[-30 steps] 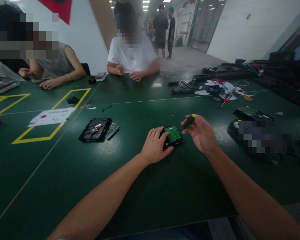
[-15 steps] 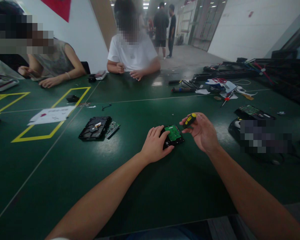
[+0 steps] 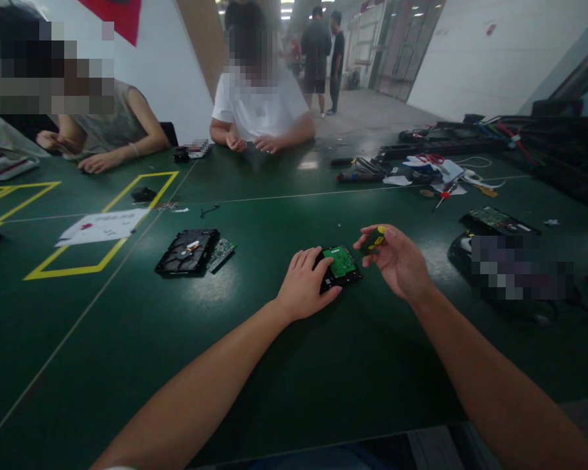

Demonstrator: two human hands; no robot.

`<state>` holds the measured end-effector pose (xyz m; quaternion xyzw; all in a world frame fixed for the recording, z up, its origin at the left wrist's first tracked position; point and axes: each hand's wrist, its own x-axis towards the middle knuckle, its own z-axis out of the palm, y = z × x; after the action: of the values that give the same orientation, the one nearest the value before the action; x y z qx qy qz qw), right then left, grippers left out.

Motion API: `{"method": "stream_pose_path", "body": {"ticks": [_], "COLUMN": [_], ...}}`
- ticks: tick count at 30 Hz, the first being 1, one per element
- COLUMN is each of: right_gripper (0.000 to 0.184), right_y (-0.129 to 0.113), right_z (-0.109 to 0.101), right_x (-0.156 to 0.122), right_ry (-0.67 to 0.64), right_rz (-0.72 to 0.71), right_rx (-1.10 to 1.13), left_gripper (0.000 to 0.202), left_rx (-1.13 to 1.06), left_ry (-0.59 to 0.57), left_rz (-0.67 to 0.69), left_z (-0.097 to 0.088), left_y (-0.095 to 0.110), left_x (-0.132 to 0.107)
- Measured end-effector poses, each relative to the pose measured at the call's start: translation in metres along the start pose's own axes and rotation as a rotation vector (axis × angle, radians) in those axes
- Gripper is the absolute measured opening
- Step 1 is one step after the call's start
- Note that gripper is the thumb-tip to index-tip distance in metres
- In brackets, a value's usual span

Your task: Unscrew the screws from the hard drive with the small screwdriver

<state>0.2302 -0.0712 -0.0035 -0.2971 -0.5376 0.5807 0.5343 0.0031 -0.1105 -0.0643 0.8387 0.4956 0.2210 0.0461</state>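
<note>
My left hand (image 3: 301, 285) grips the left side of a hard drive (image 3: 343, 279) lying on the green tabletop, thumb along its near edge and fingers over its far left part. A green circuit board (image 3: 340, 261) faces up on that drive. In my right hand (image 3: 396, 262) is a screwdriver (image 3: 375, 241) with a yellow and black handle, pinched between thumb and fingers. Its handle is tilted beside the drive's right edge. The shaft is too faint to follow, so I cannot tell whether the tip touches the drive.
Left of my hands lie another black hard drive (image 3: 188, 252) and a loose circuit board (image 3: 221, 254). A third drive (image 3: 498, 220) sits at right near dark cables. Farther back are a red-handled screwdriver (image 3: 445, 194) and a paper sheet (image 3: 102, 225). Two people sit across the table.
The screwdriver's handle has turned in my right fingers, and that hand has shifted slightly. My left hand and the drive stay in place.
</note>
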Motion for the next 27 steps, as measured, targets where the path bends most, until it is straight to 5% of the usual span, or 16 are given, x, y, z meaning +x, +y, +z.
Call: {"method": "stream_pose_path", "body": {"ticks": [27], "right_gripper": [0.024], "right_y": [-0.0026], "right_z": [0.002], "right_x": [0.0], "right_ry": [0.046], "right_rz": [0.011], "right_rx": [0.091], "left_gripper": [0.065], "left_rx": [0.015], "left_ry": [0.014], "left_rz": [0.003], "left_z": [0.0016], "left_y": [0.0], "left_x": [0.0]}}
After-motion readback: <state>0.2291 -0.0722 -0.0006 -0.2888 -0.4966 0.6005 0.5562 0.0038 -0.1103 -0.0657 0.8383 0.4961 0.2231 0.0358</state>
